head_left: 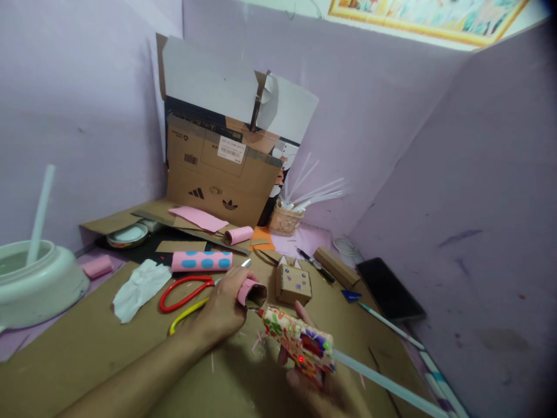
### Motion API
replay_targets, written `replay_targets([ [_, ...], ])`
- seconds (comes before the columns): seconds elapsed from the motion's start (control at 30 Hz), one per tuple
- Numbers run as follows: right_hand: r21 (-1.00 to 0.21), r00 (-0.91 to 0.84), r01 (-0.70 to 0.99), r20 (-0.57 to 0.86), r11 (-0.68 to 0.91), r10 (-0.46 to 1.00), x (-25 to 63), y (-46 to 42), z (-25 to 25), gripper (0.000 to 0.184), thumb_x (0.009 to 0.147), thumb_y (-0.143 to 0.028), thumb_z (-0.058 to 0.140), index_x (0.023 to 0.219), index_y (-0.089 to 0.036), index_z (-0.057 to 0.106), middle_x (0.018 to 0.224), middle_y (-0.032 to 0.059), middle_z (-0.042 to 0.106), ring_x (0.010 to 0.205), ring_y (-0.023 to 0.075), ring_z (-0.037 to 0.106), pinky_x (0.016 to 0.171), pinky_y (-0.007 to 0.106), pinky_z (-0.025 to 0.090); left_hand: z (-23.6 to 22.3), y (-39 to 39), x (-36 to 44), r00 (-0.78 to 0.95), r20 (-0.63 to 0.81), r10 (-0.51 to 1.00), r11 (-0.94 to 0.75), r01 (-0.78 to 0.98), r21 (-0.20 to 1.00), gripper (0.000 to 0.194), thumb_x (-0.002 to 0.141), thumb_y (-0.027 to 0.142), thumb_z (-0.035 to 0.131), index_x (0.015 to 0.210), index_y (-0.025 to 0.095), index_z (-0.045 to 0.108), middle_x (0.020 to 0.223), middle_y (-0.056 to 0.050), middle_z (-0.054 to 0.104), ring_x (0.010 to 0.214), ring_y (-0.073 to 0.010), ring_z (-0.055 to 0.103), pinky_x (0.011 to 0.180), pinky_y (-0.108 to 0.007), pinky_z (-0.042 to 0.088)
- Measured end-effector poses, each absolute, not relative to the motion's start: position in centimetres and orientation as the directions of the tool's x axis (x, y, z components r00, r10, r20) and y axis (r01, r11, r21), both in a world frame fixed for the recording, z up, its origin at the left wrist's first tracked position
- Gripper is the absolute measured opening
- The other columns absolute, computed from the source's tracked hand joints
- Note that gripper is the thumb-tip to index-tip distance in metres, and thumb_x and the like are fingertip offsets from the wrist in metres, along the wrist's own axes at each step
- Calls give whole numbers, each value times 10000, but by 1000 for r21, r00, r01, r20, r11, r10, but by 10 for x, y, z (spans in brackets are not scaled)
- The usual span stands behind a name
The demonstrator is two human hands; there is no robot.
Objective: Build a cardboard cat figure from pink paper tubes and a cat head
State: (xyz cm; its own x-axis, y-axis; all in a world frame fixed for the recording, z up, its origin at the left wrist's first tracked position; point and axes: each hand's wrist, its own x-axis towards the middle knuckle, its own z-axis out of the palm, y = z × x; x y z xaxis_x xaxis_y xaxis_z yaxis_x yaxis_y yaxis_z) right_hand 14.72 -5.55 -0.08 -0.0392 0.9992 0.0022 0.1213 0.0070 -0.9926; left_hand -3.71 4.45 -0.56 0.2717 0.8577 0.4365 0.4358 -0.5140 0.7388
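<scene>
Lilac walls (87, 116). Left hand (226, 299) pinches short pink cardboard tube (246, 291); right hand (311, 390) grips flower-patterned glue gun (287, 331), nozzle (260, 312) just beside the tube's open end.

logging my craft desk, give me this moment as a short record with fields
left hand: holding a short pink tube
right hand: holding a floral glue gun
nozzle: at the tube's open end; contact unclear
gun details: red light lit, translucent glue stick behind
beyond the hands: spotted pink tube, small eared cardboard box
left side: crumpled white tissue
</scene>
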Motion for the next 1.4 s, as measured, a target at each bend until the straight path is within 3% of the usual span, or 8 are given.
replay_targets([
  [0.27, -997, -114, 74, 3, 12, 994, 151, -55, -12, 816, 729, -446, 647, 1431, -246, 285, 884, 36, 661, 784, 196, 617, 735, 302, 468, -6, 43, -37, 283, 455, 844, -536, 456, 710, 284, 638, -17, 483, 826, 192, 523, 830, -30, 560, 807, -204, 522, 692, -315, 406],
  [0.47, -1000, -83, 17, -10, -8, 997, 149, -53, -18, 790, 694, -437, 672, 1400, -285, 353, 892, 42, 657, 782, 207, 618, 757, 335, 489, -4, 44, -37, 288, 488, 824, -566, 459, 685, 273, 654, -14, 489, 823, 199, 513, 834, -28, 553, 814, -205, 510, 695, -318, 399],
  [0.63, -999, -68, 45, -3, 0, 998, 148, -50, -17, 737, 636, -354, 707, 1331, -267, 477, 744, 26, 660, 691, 225, 620, 701, 355, 513, -5, 43, -37, 289, 495, 819, -572, 469, 673, 273, 656, -18, 491, 824, 197, 512, 837, -30, 555, 817, -204, 512, 691, -312, 401],
  [0.83, -999, -13, 47, -21, -20, 1000, 146, -50, -13, 715, 628, -338, 705, 1310, -288, 496, 954, 53, 684, 879, 268, 637, 755, 370, 512, -6, 45, -37, 291, 503, 813, -579, 480, 659, 283, 664, -11, 482, 845, 205, 511, 850, -29, 555, 826, -207, 523, 696, -313, 408],
  [1.13, -996, -15, -74, 47, 46, 999, 142, -46, -13, 700, 616, -305, 733, 1283, -293, 523, 965, 42, 702, 861, 262, 658, 739, 357, 524, -7, 45, -38, 291, 521, 802, -593, 488, 641, 302, 661, -15, 478, 864, 207, 500, 875, -40, 558, 848, -213, 525, 719, -330, 420],
  [1.4, -999, 8, 44, 0, 0, 1000, 150, -50, -20, 678, 639, -270, 703, 1291, -264, 519, 1042, 65, 690, 832, 244, 655, 780, 386, 511, -5, 45, -39, 286, 534, 796, -601, 488, 633, 302, 656, -28, 472, 862, 190, 510, 866, -44, 558, 841, -213, 519, 717, -330, 414],
])
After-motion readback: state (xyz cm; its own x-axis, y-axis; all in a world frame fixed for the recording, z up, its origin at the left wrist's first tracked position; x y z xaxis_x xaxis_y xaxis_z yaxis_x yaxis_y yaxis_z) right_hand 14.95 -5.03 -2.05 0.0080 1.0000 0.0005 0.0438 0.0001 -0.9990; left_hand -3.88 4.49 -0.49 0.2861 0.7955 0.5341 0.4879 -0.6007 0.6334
